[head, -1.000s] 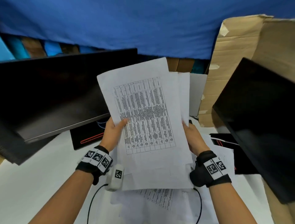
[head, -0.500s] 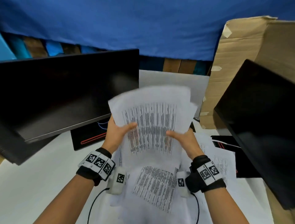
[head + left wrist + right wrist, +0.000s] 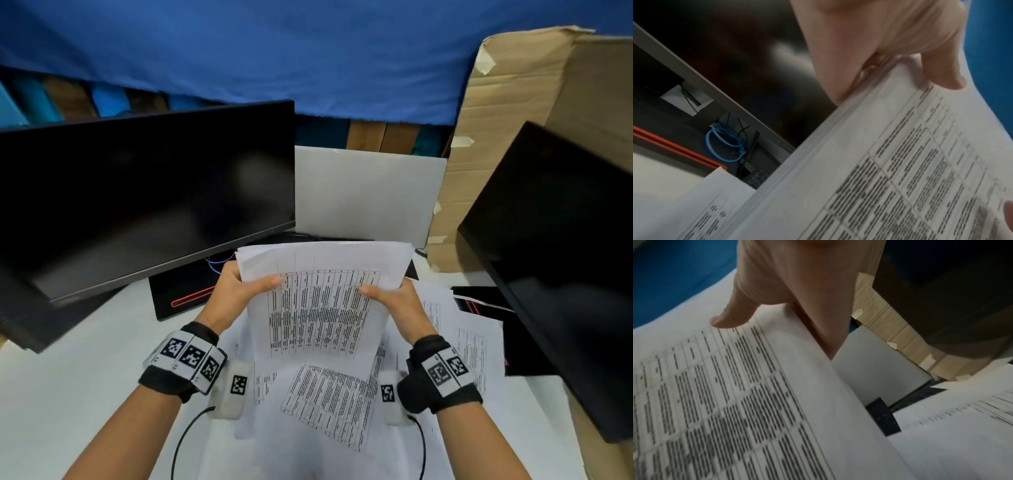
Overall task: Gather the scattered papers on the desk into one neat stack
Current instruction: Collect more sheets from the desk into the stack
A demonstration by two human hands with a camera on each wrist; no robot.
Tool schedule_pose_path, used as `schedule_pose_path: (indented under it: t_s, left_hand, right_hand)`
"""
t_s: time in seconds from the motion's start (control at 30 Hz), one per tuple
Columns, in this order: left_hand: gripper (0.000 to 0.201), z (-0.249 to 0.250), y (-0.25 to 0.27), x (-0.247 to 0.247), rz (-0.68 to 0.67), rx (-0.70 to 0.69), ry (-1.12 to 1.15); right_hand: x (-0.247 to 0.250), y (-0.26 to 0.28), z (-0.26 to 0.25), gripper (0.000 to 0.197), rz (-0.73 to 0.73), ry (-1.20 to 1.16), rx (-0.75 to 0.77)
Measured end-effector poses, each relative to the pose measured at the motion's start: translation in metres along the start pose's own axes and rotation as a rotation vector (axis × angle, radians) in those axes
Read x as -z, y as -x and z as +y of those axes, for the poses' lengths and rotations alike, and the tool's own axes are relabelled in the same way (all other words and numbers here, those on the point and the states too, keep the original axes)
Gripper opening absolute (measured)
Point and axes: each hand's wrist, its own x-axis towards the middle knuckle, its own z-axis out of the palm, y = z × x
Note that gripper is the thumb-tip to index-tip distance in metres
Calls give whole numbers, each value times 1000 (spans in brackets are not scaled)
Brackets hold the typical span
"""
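Observation:
A bundle of white printed sheets (image 3: 318, 305) with black tables is held above the desk, its top edge bending away from me. My left hand (image 3: 239, 287) grips its left edge, thumb on the front face; the left wrist view shows the bundle's edge (image 3: 869, 146) under that thumb (image 3: 941, 71). My right hand (image 3: 394, 294) grips the right edge the same way, its thumb (image 3: 729, 316) pressed on the top sheet (image 3: 735, 402). More printed papers (image 3: 329, 404) lie loose on the white desk (image 3: 68, 394) below and to the right (image 3: 469, 346).
A dark monitor (image 3: 137, 205) stands at the left and another (image 3: 561, 267) at the right, close to my hands. A grey board (image 3: 366, 192) leans behind the papers. A cardboard box (image 3: 513, 120) fills the back right. Blue cables (image 3: 723, 142) sit under the left monitor.
The bundle has come down from an upright hold toward the desk, and its top has folded away from me. Both thumbs have moved onto its front face.

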Motion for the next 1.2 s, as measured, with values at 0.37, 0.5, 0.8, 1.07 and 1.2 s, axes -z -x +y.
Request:
schedule_pose_path:
  t_s: [0.37,0.5,0.8,1.07,1.2]
  left_hand:
    - [65,-24,4,-1,-36,91,-87]
    - [66,-67,19,-9,-69,225,-254]
    - [23,-80,19,30,100,276,-326]
    - [41,-84,25,33,129,282,-306]
    - [27,-88,24,29,137,279,-312]
  right_hand:
    - [-14,-8,36,122,106,101,-167]
    - [-17,3,45,83,58,185,-257]
    - [109,49,116,88,656,589,-814]
    - [127,66,148,87,745,465,-885]
    - [107,42,142,81,513,397,-812]
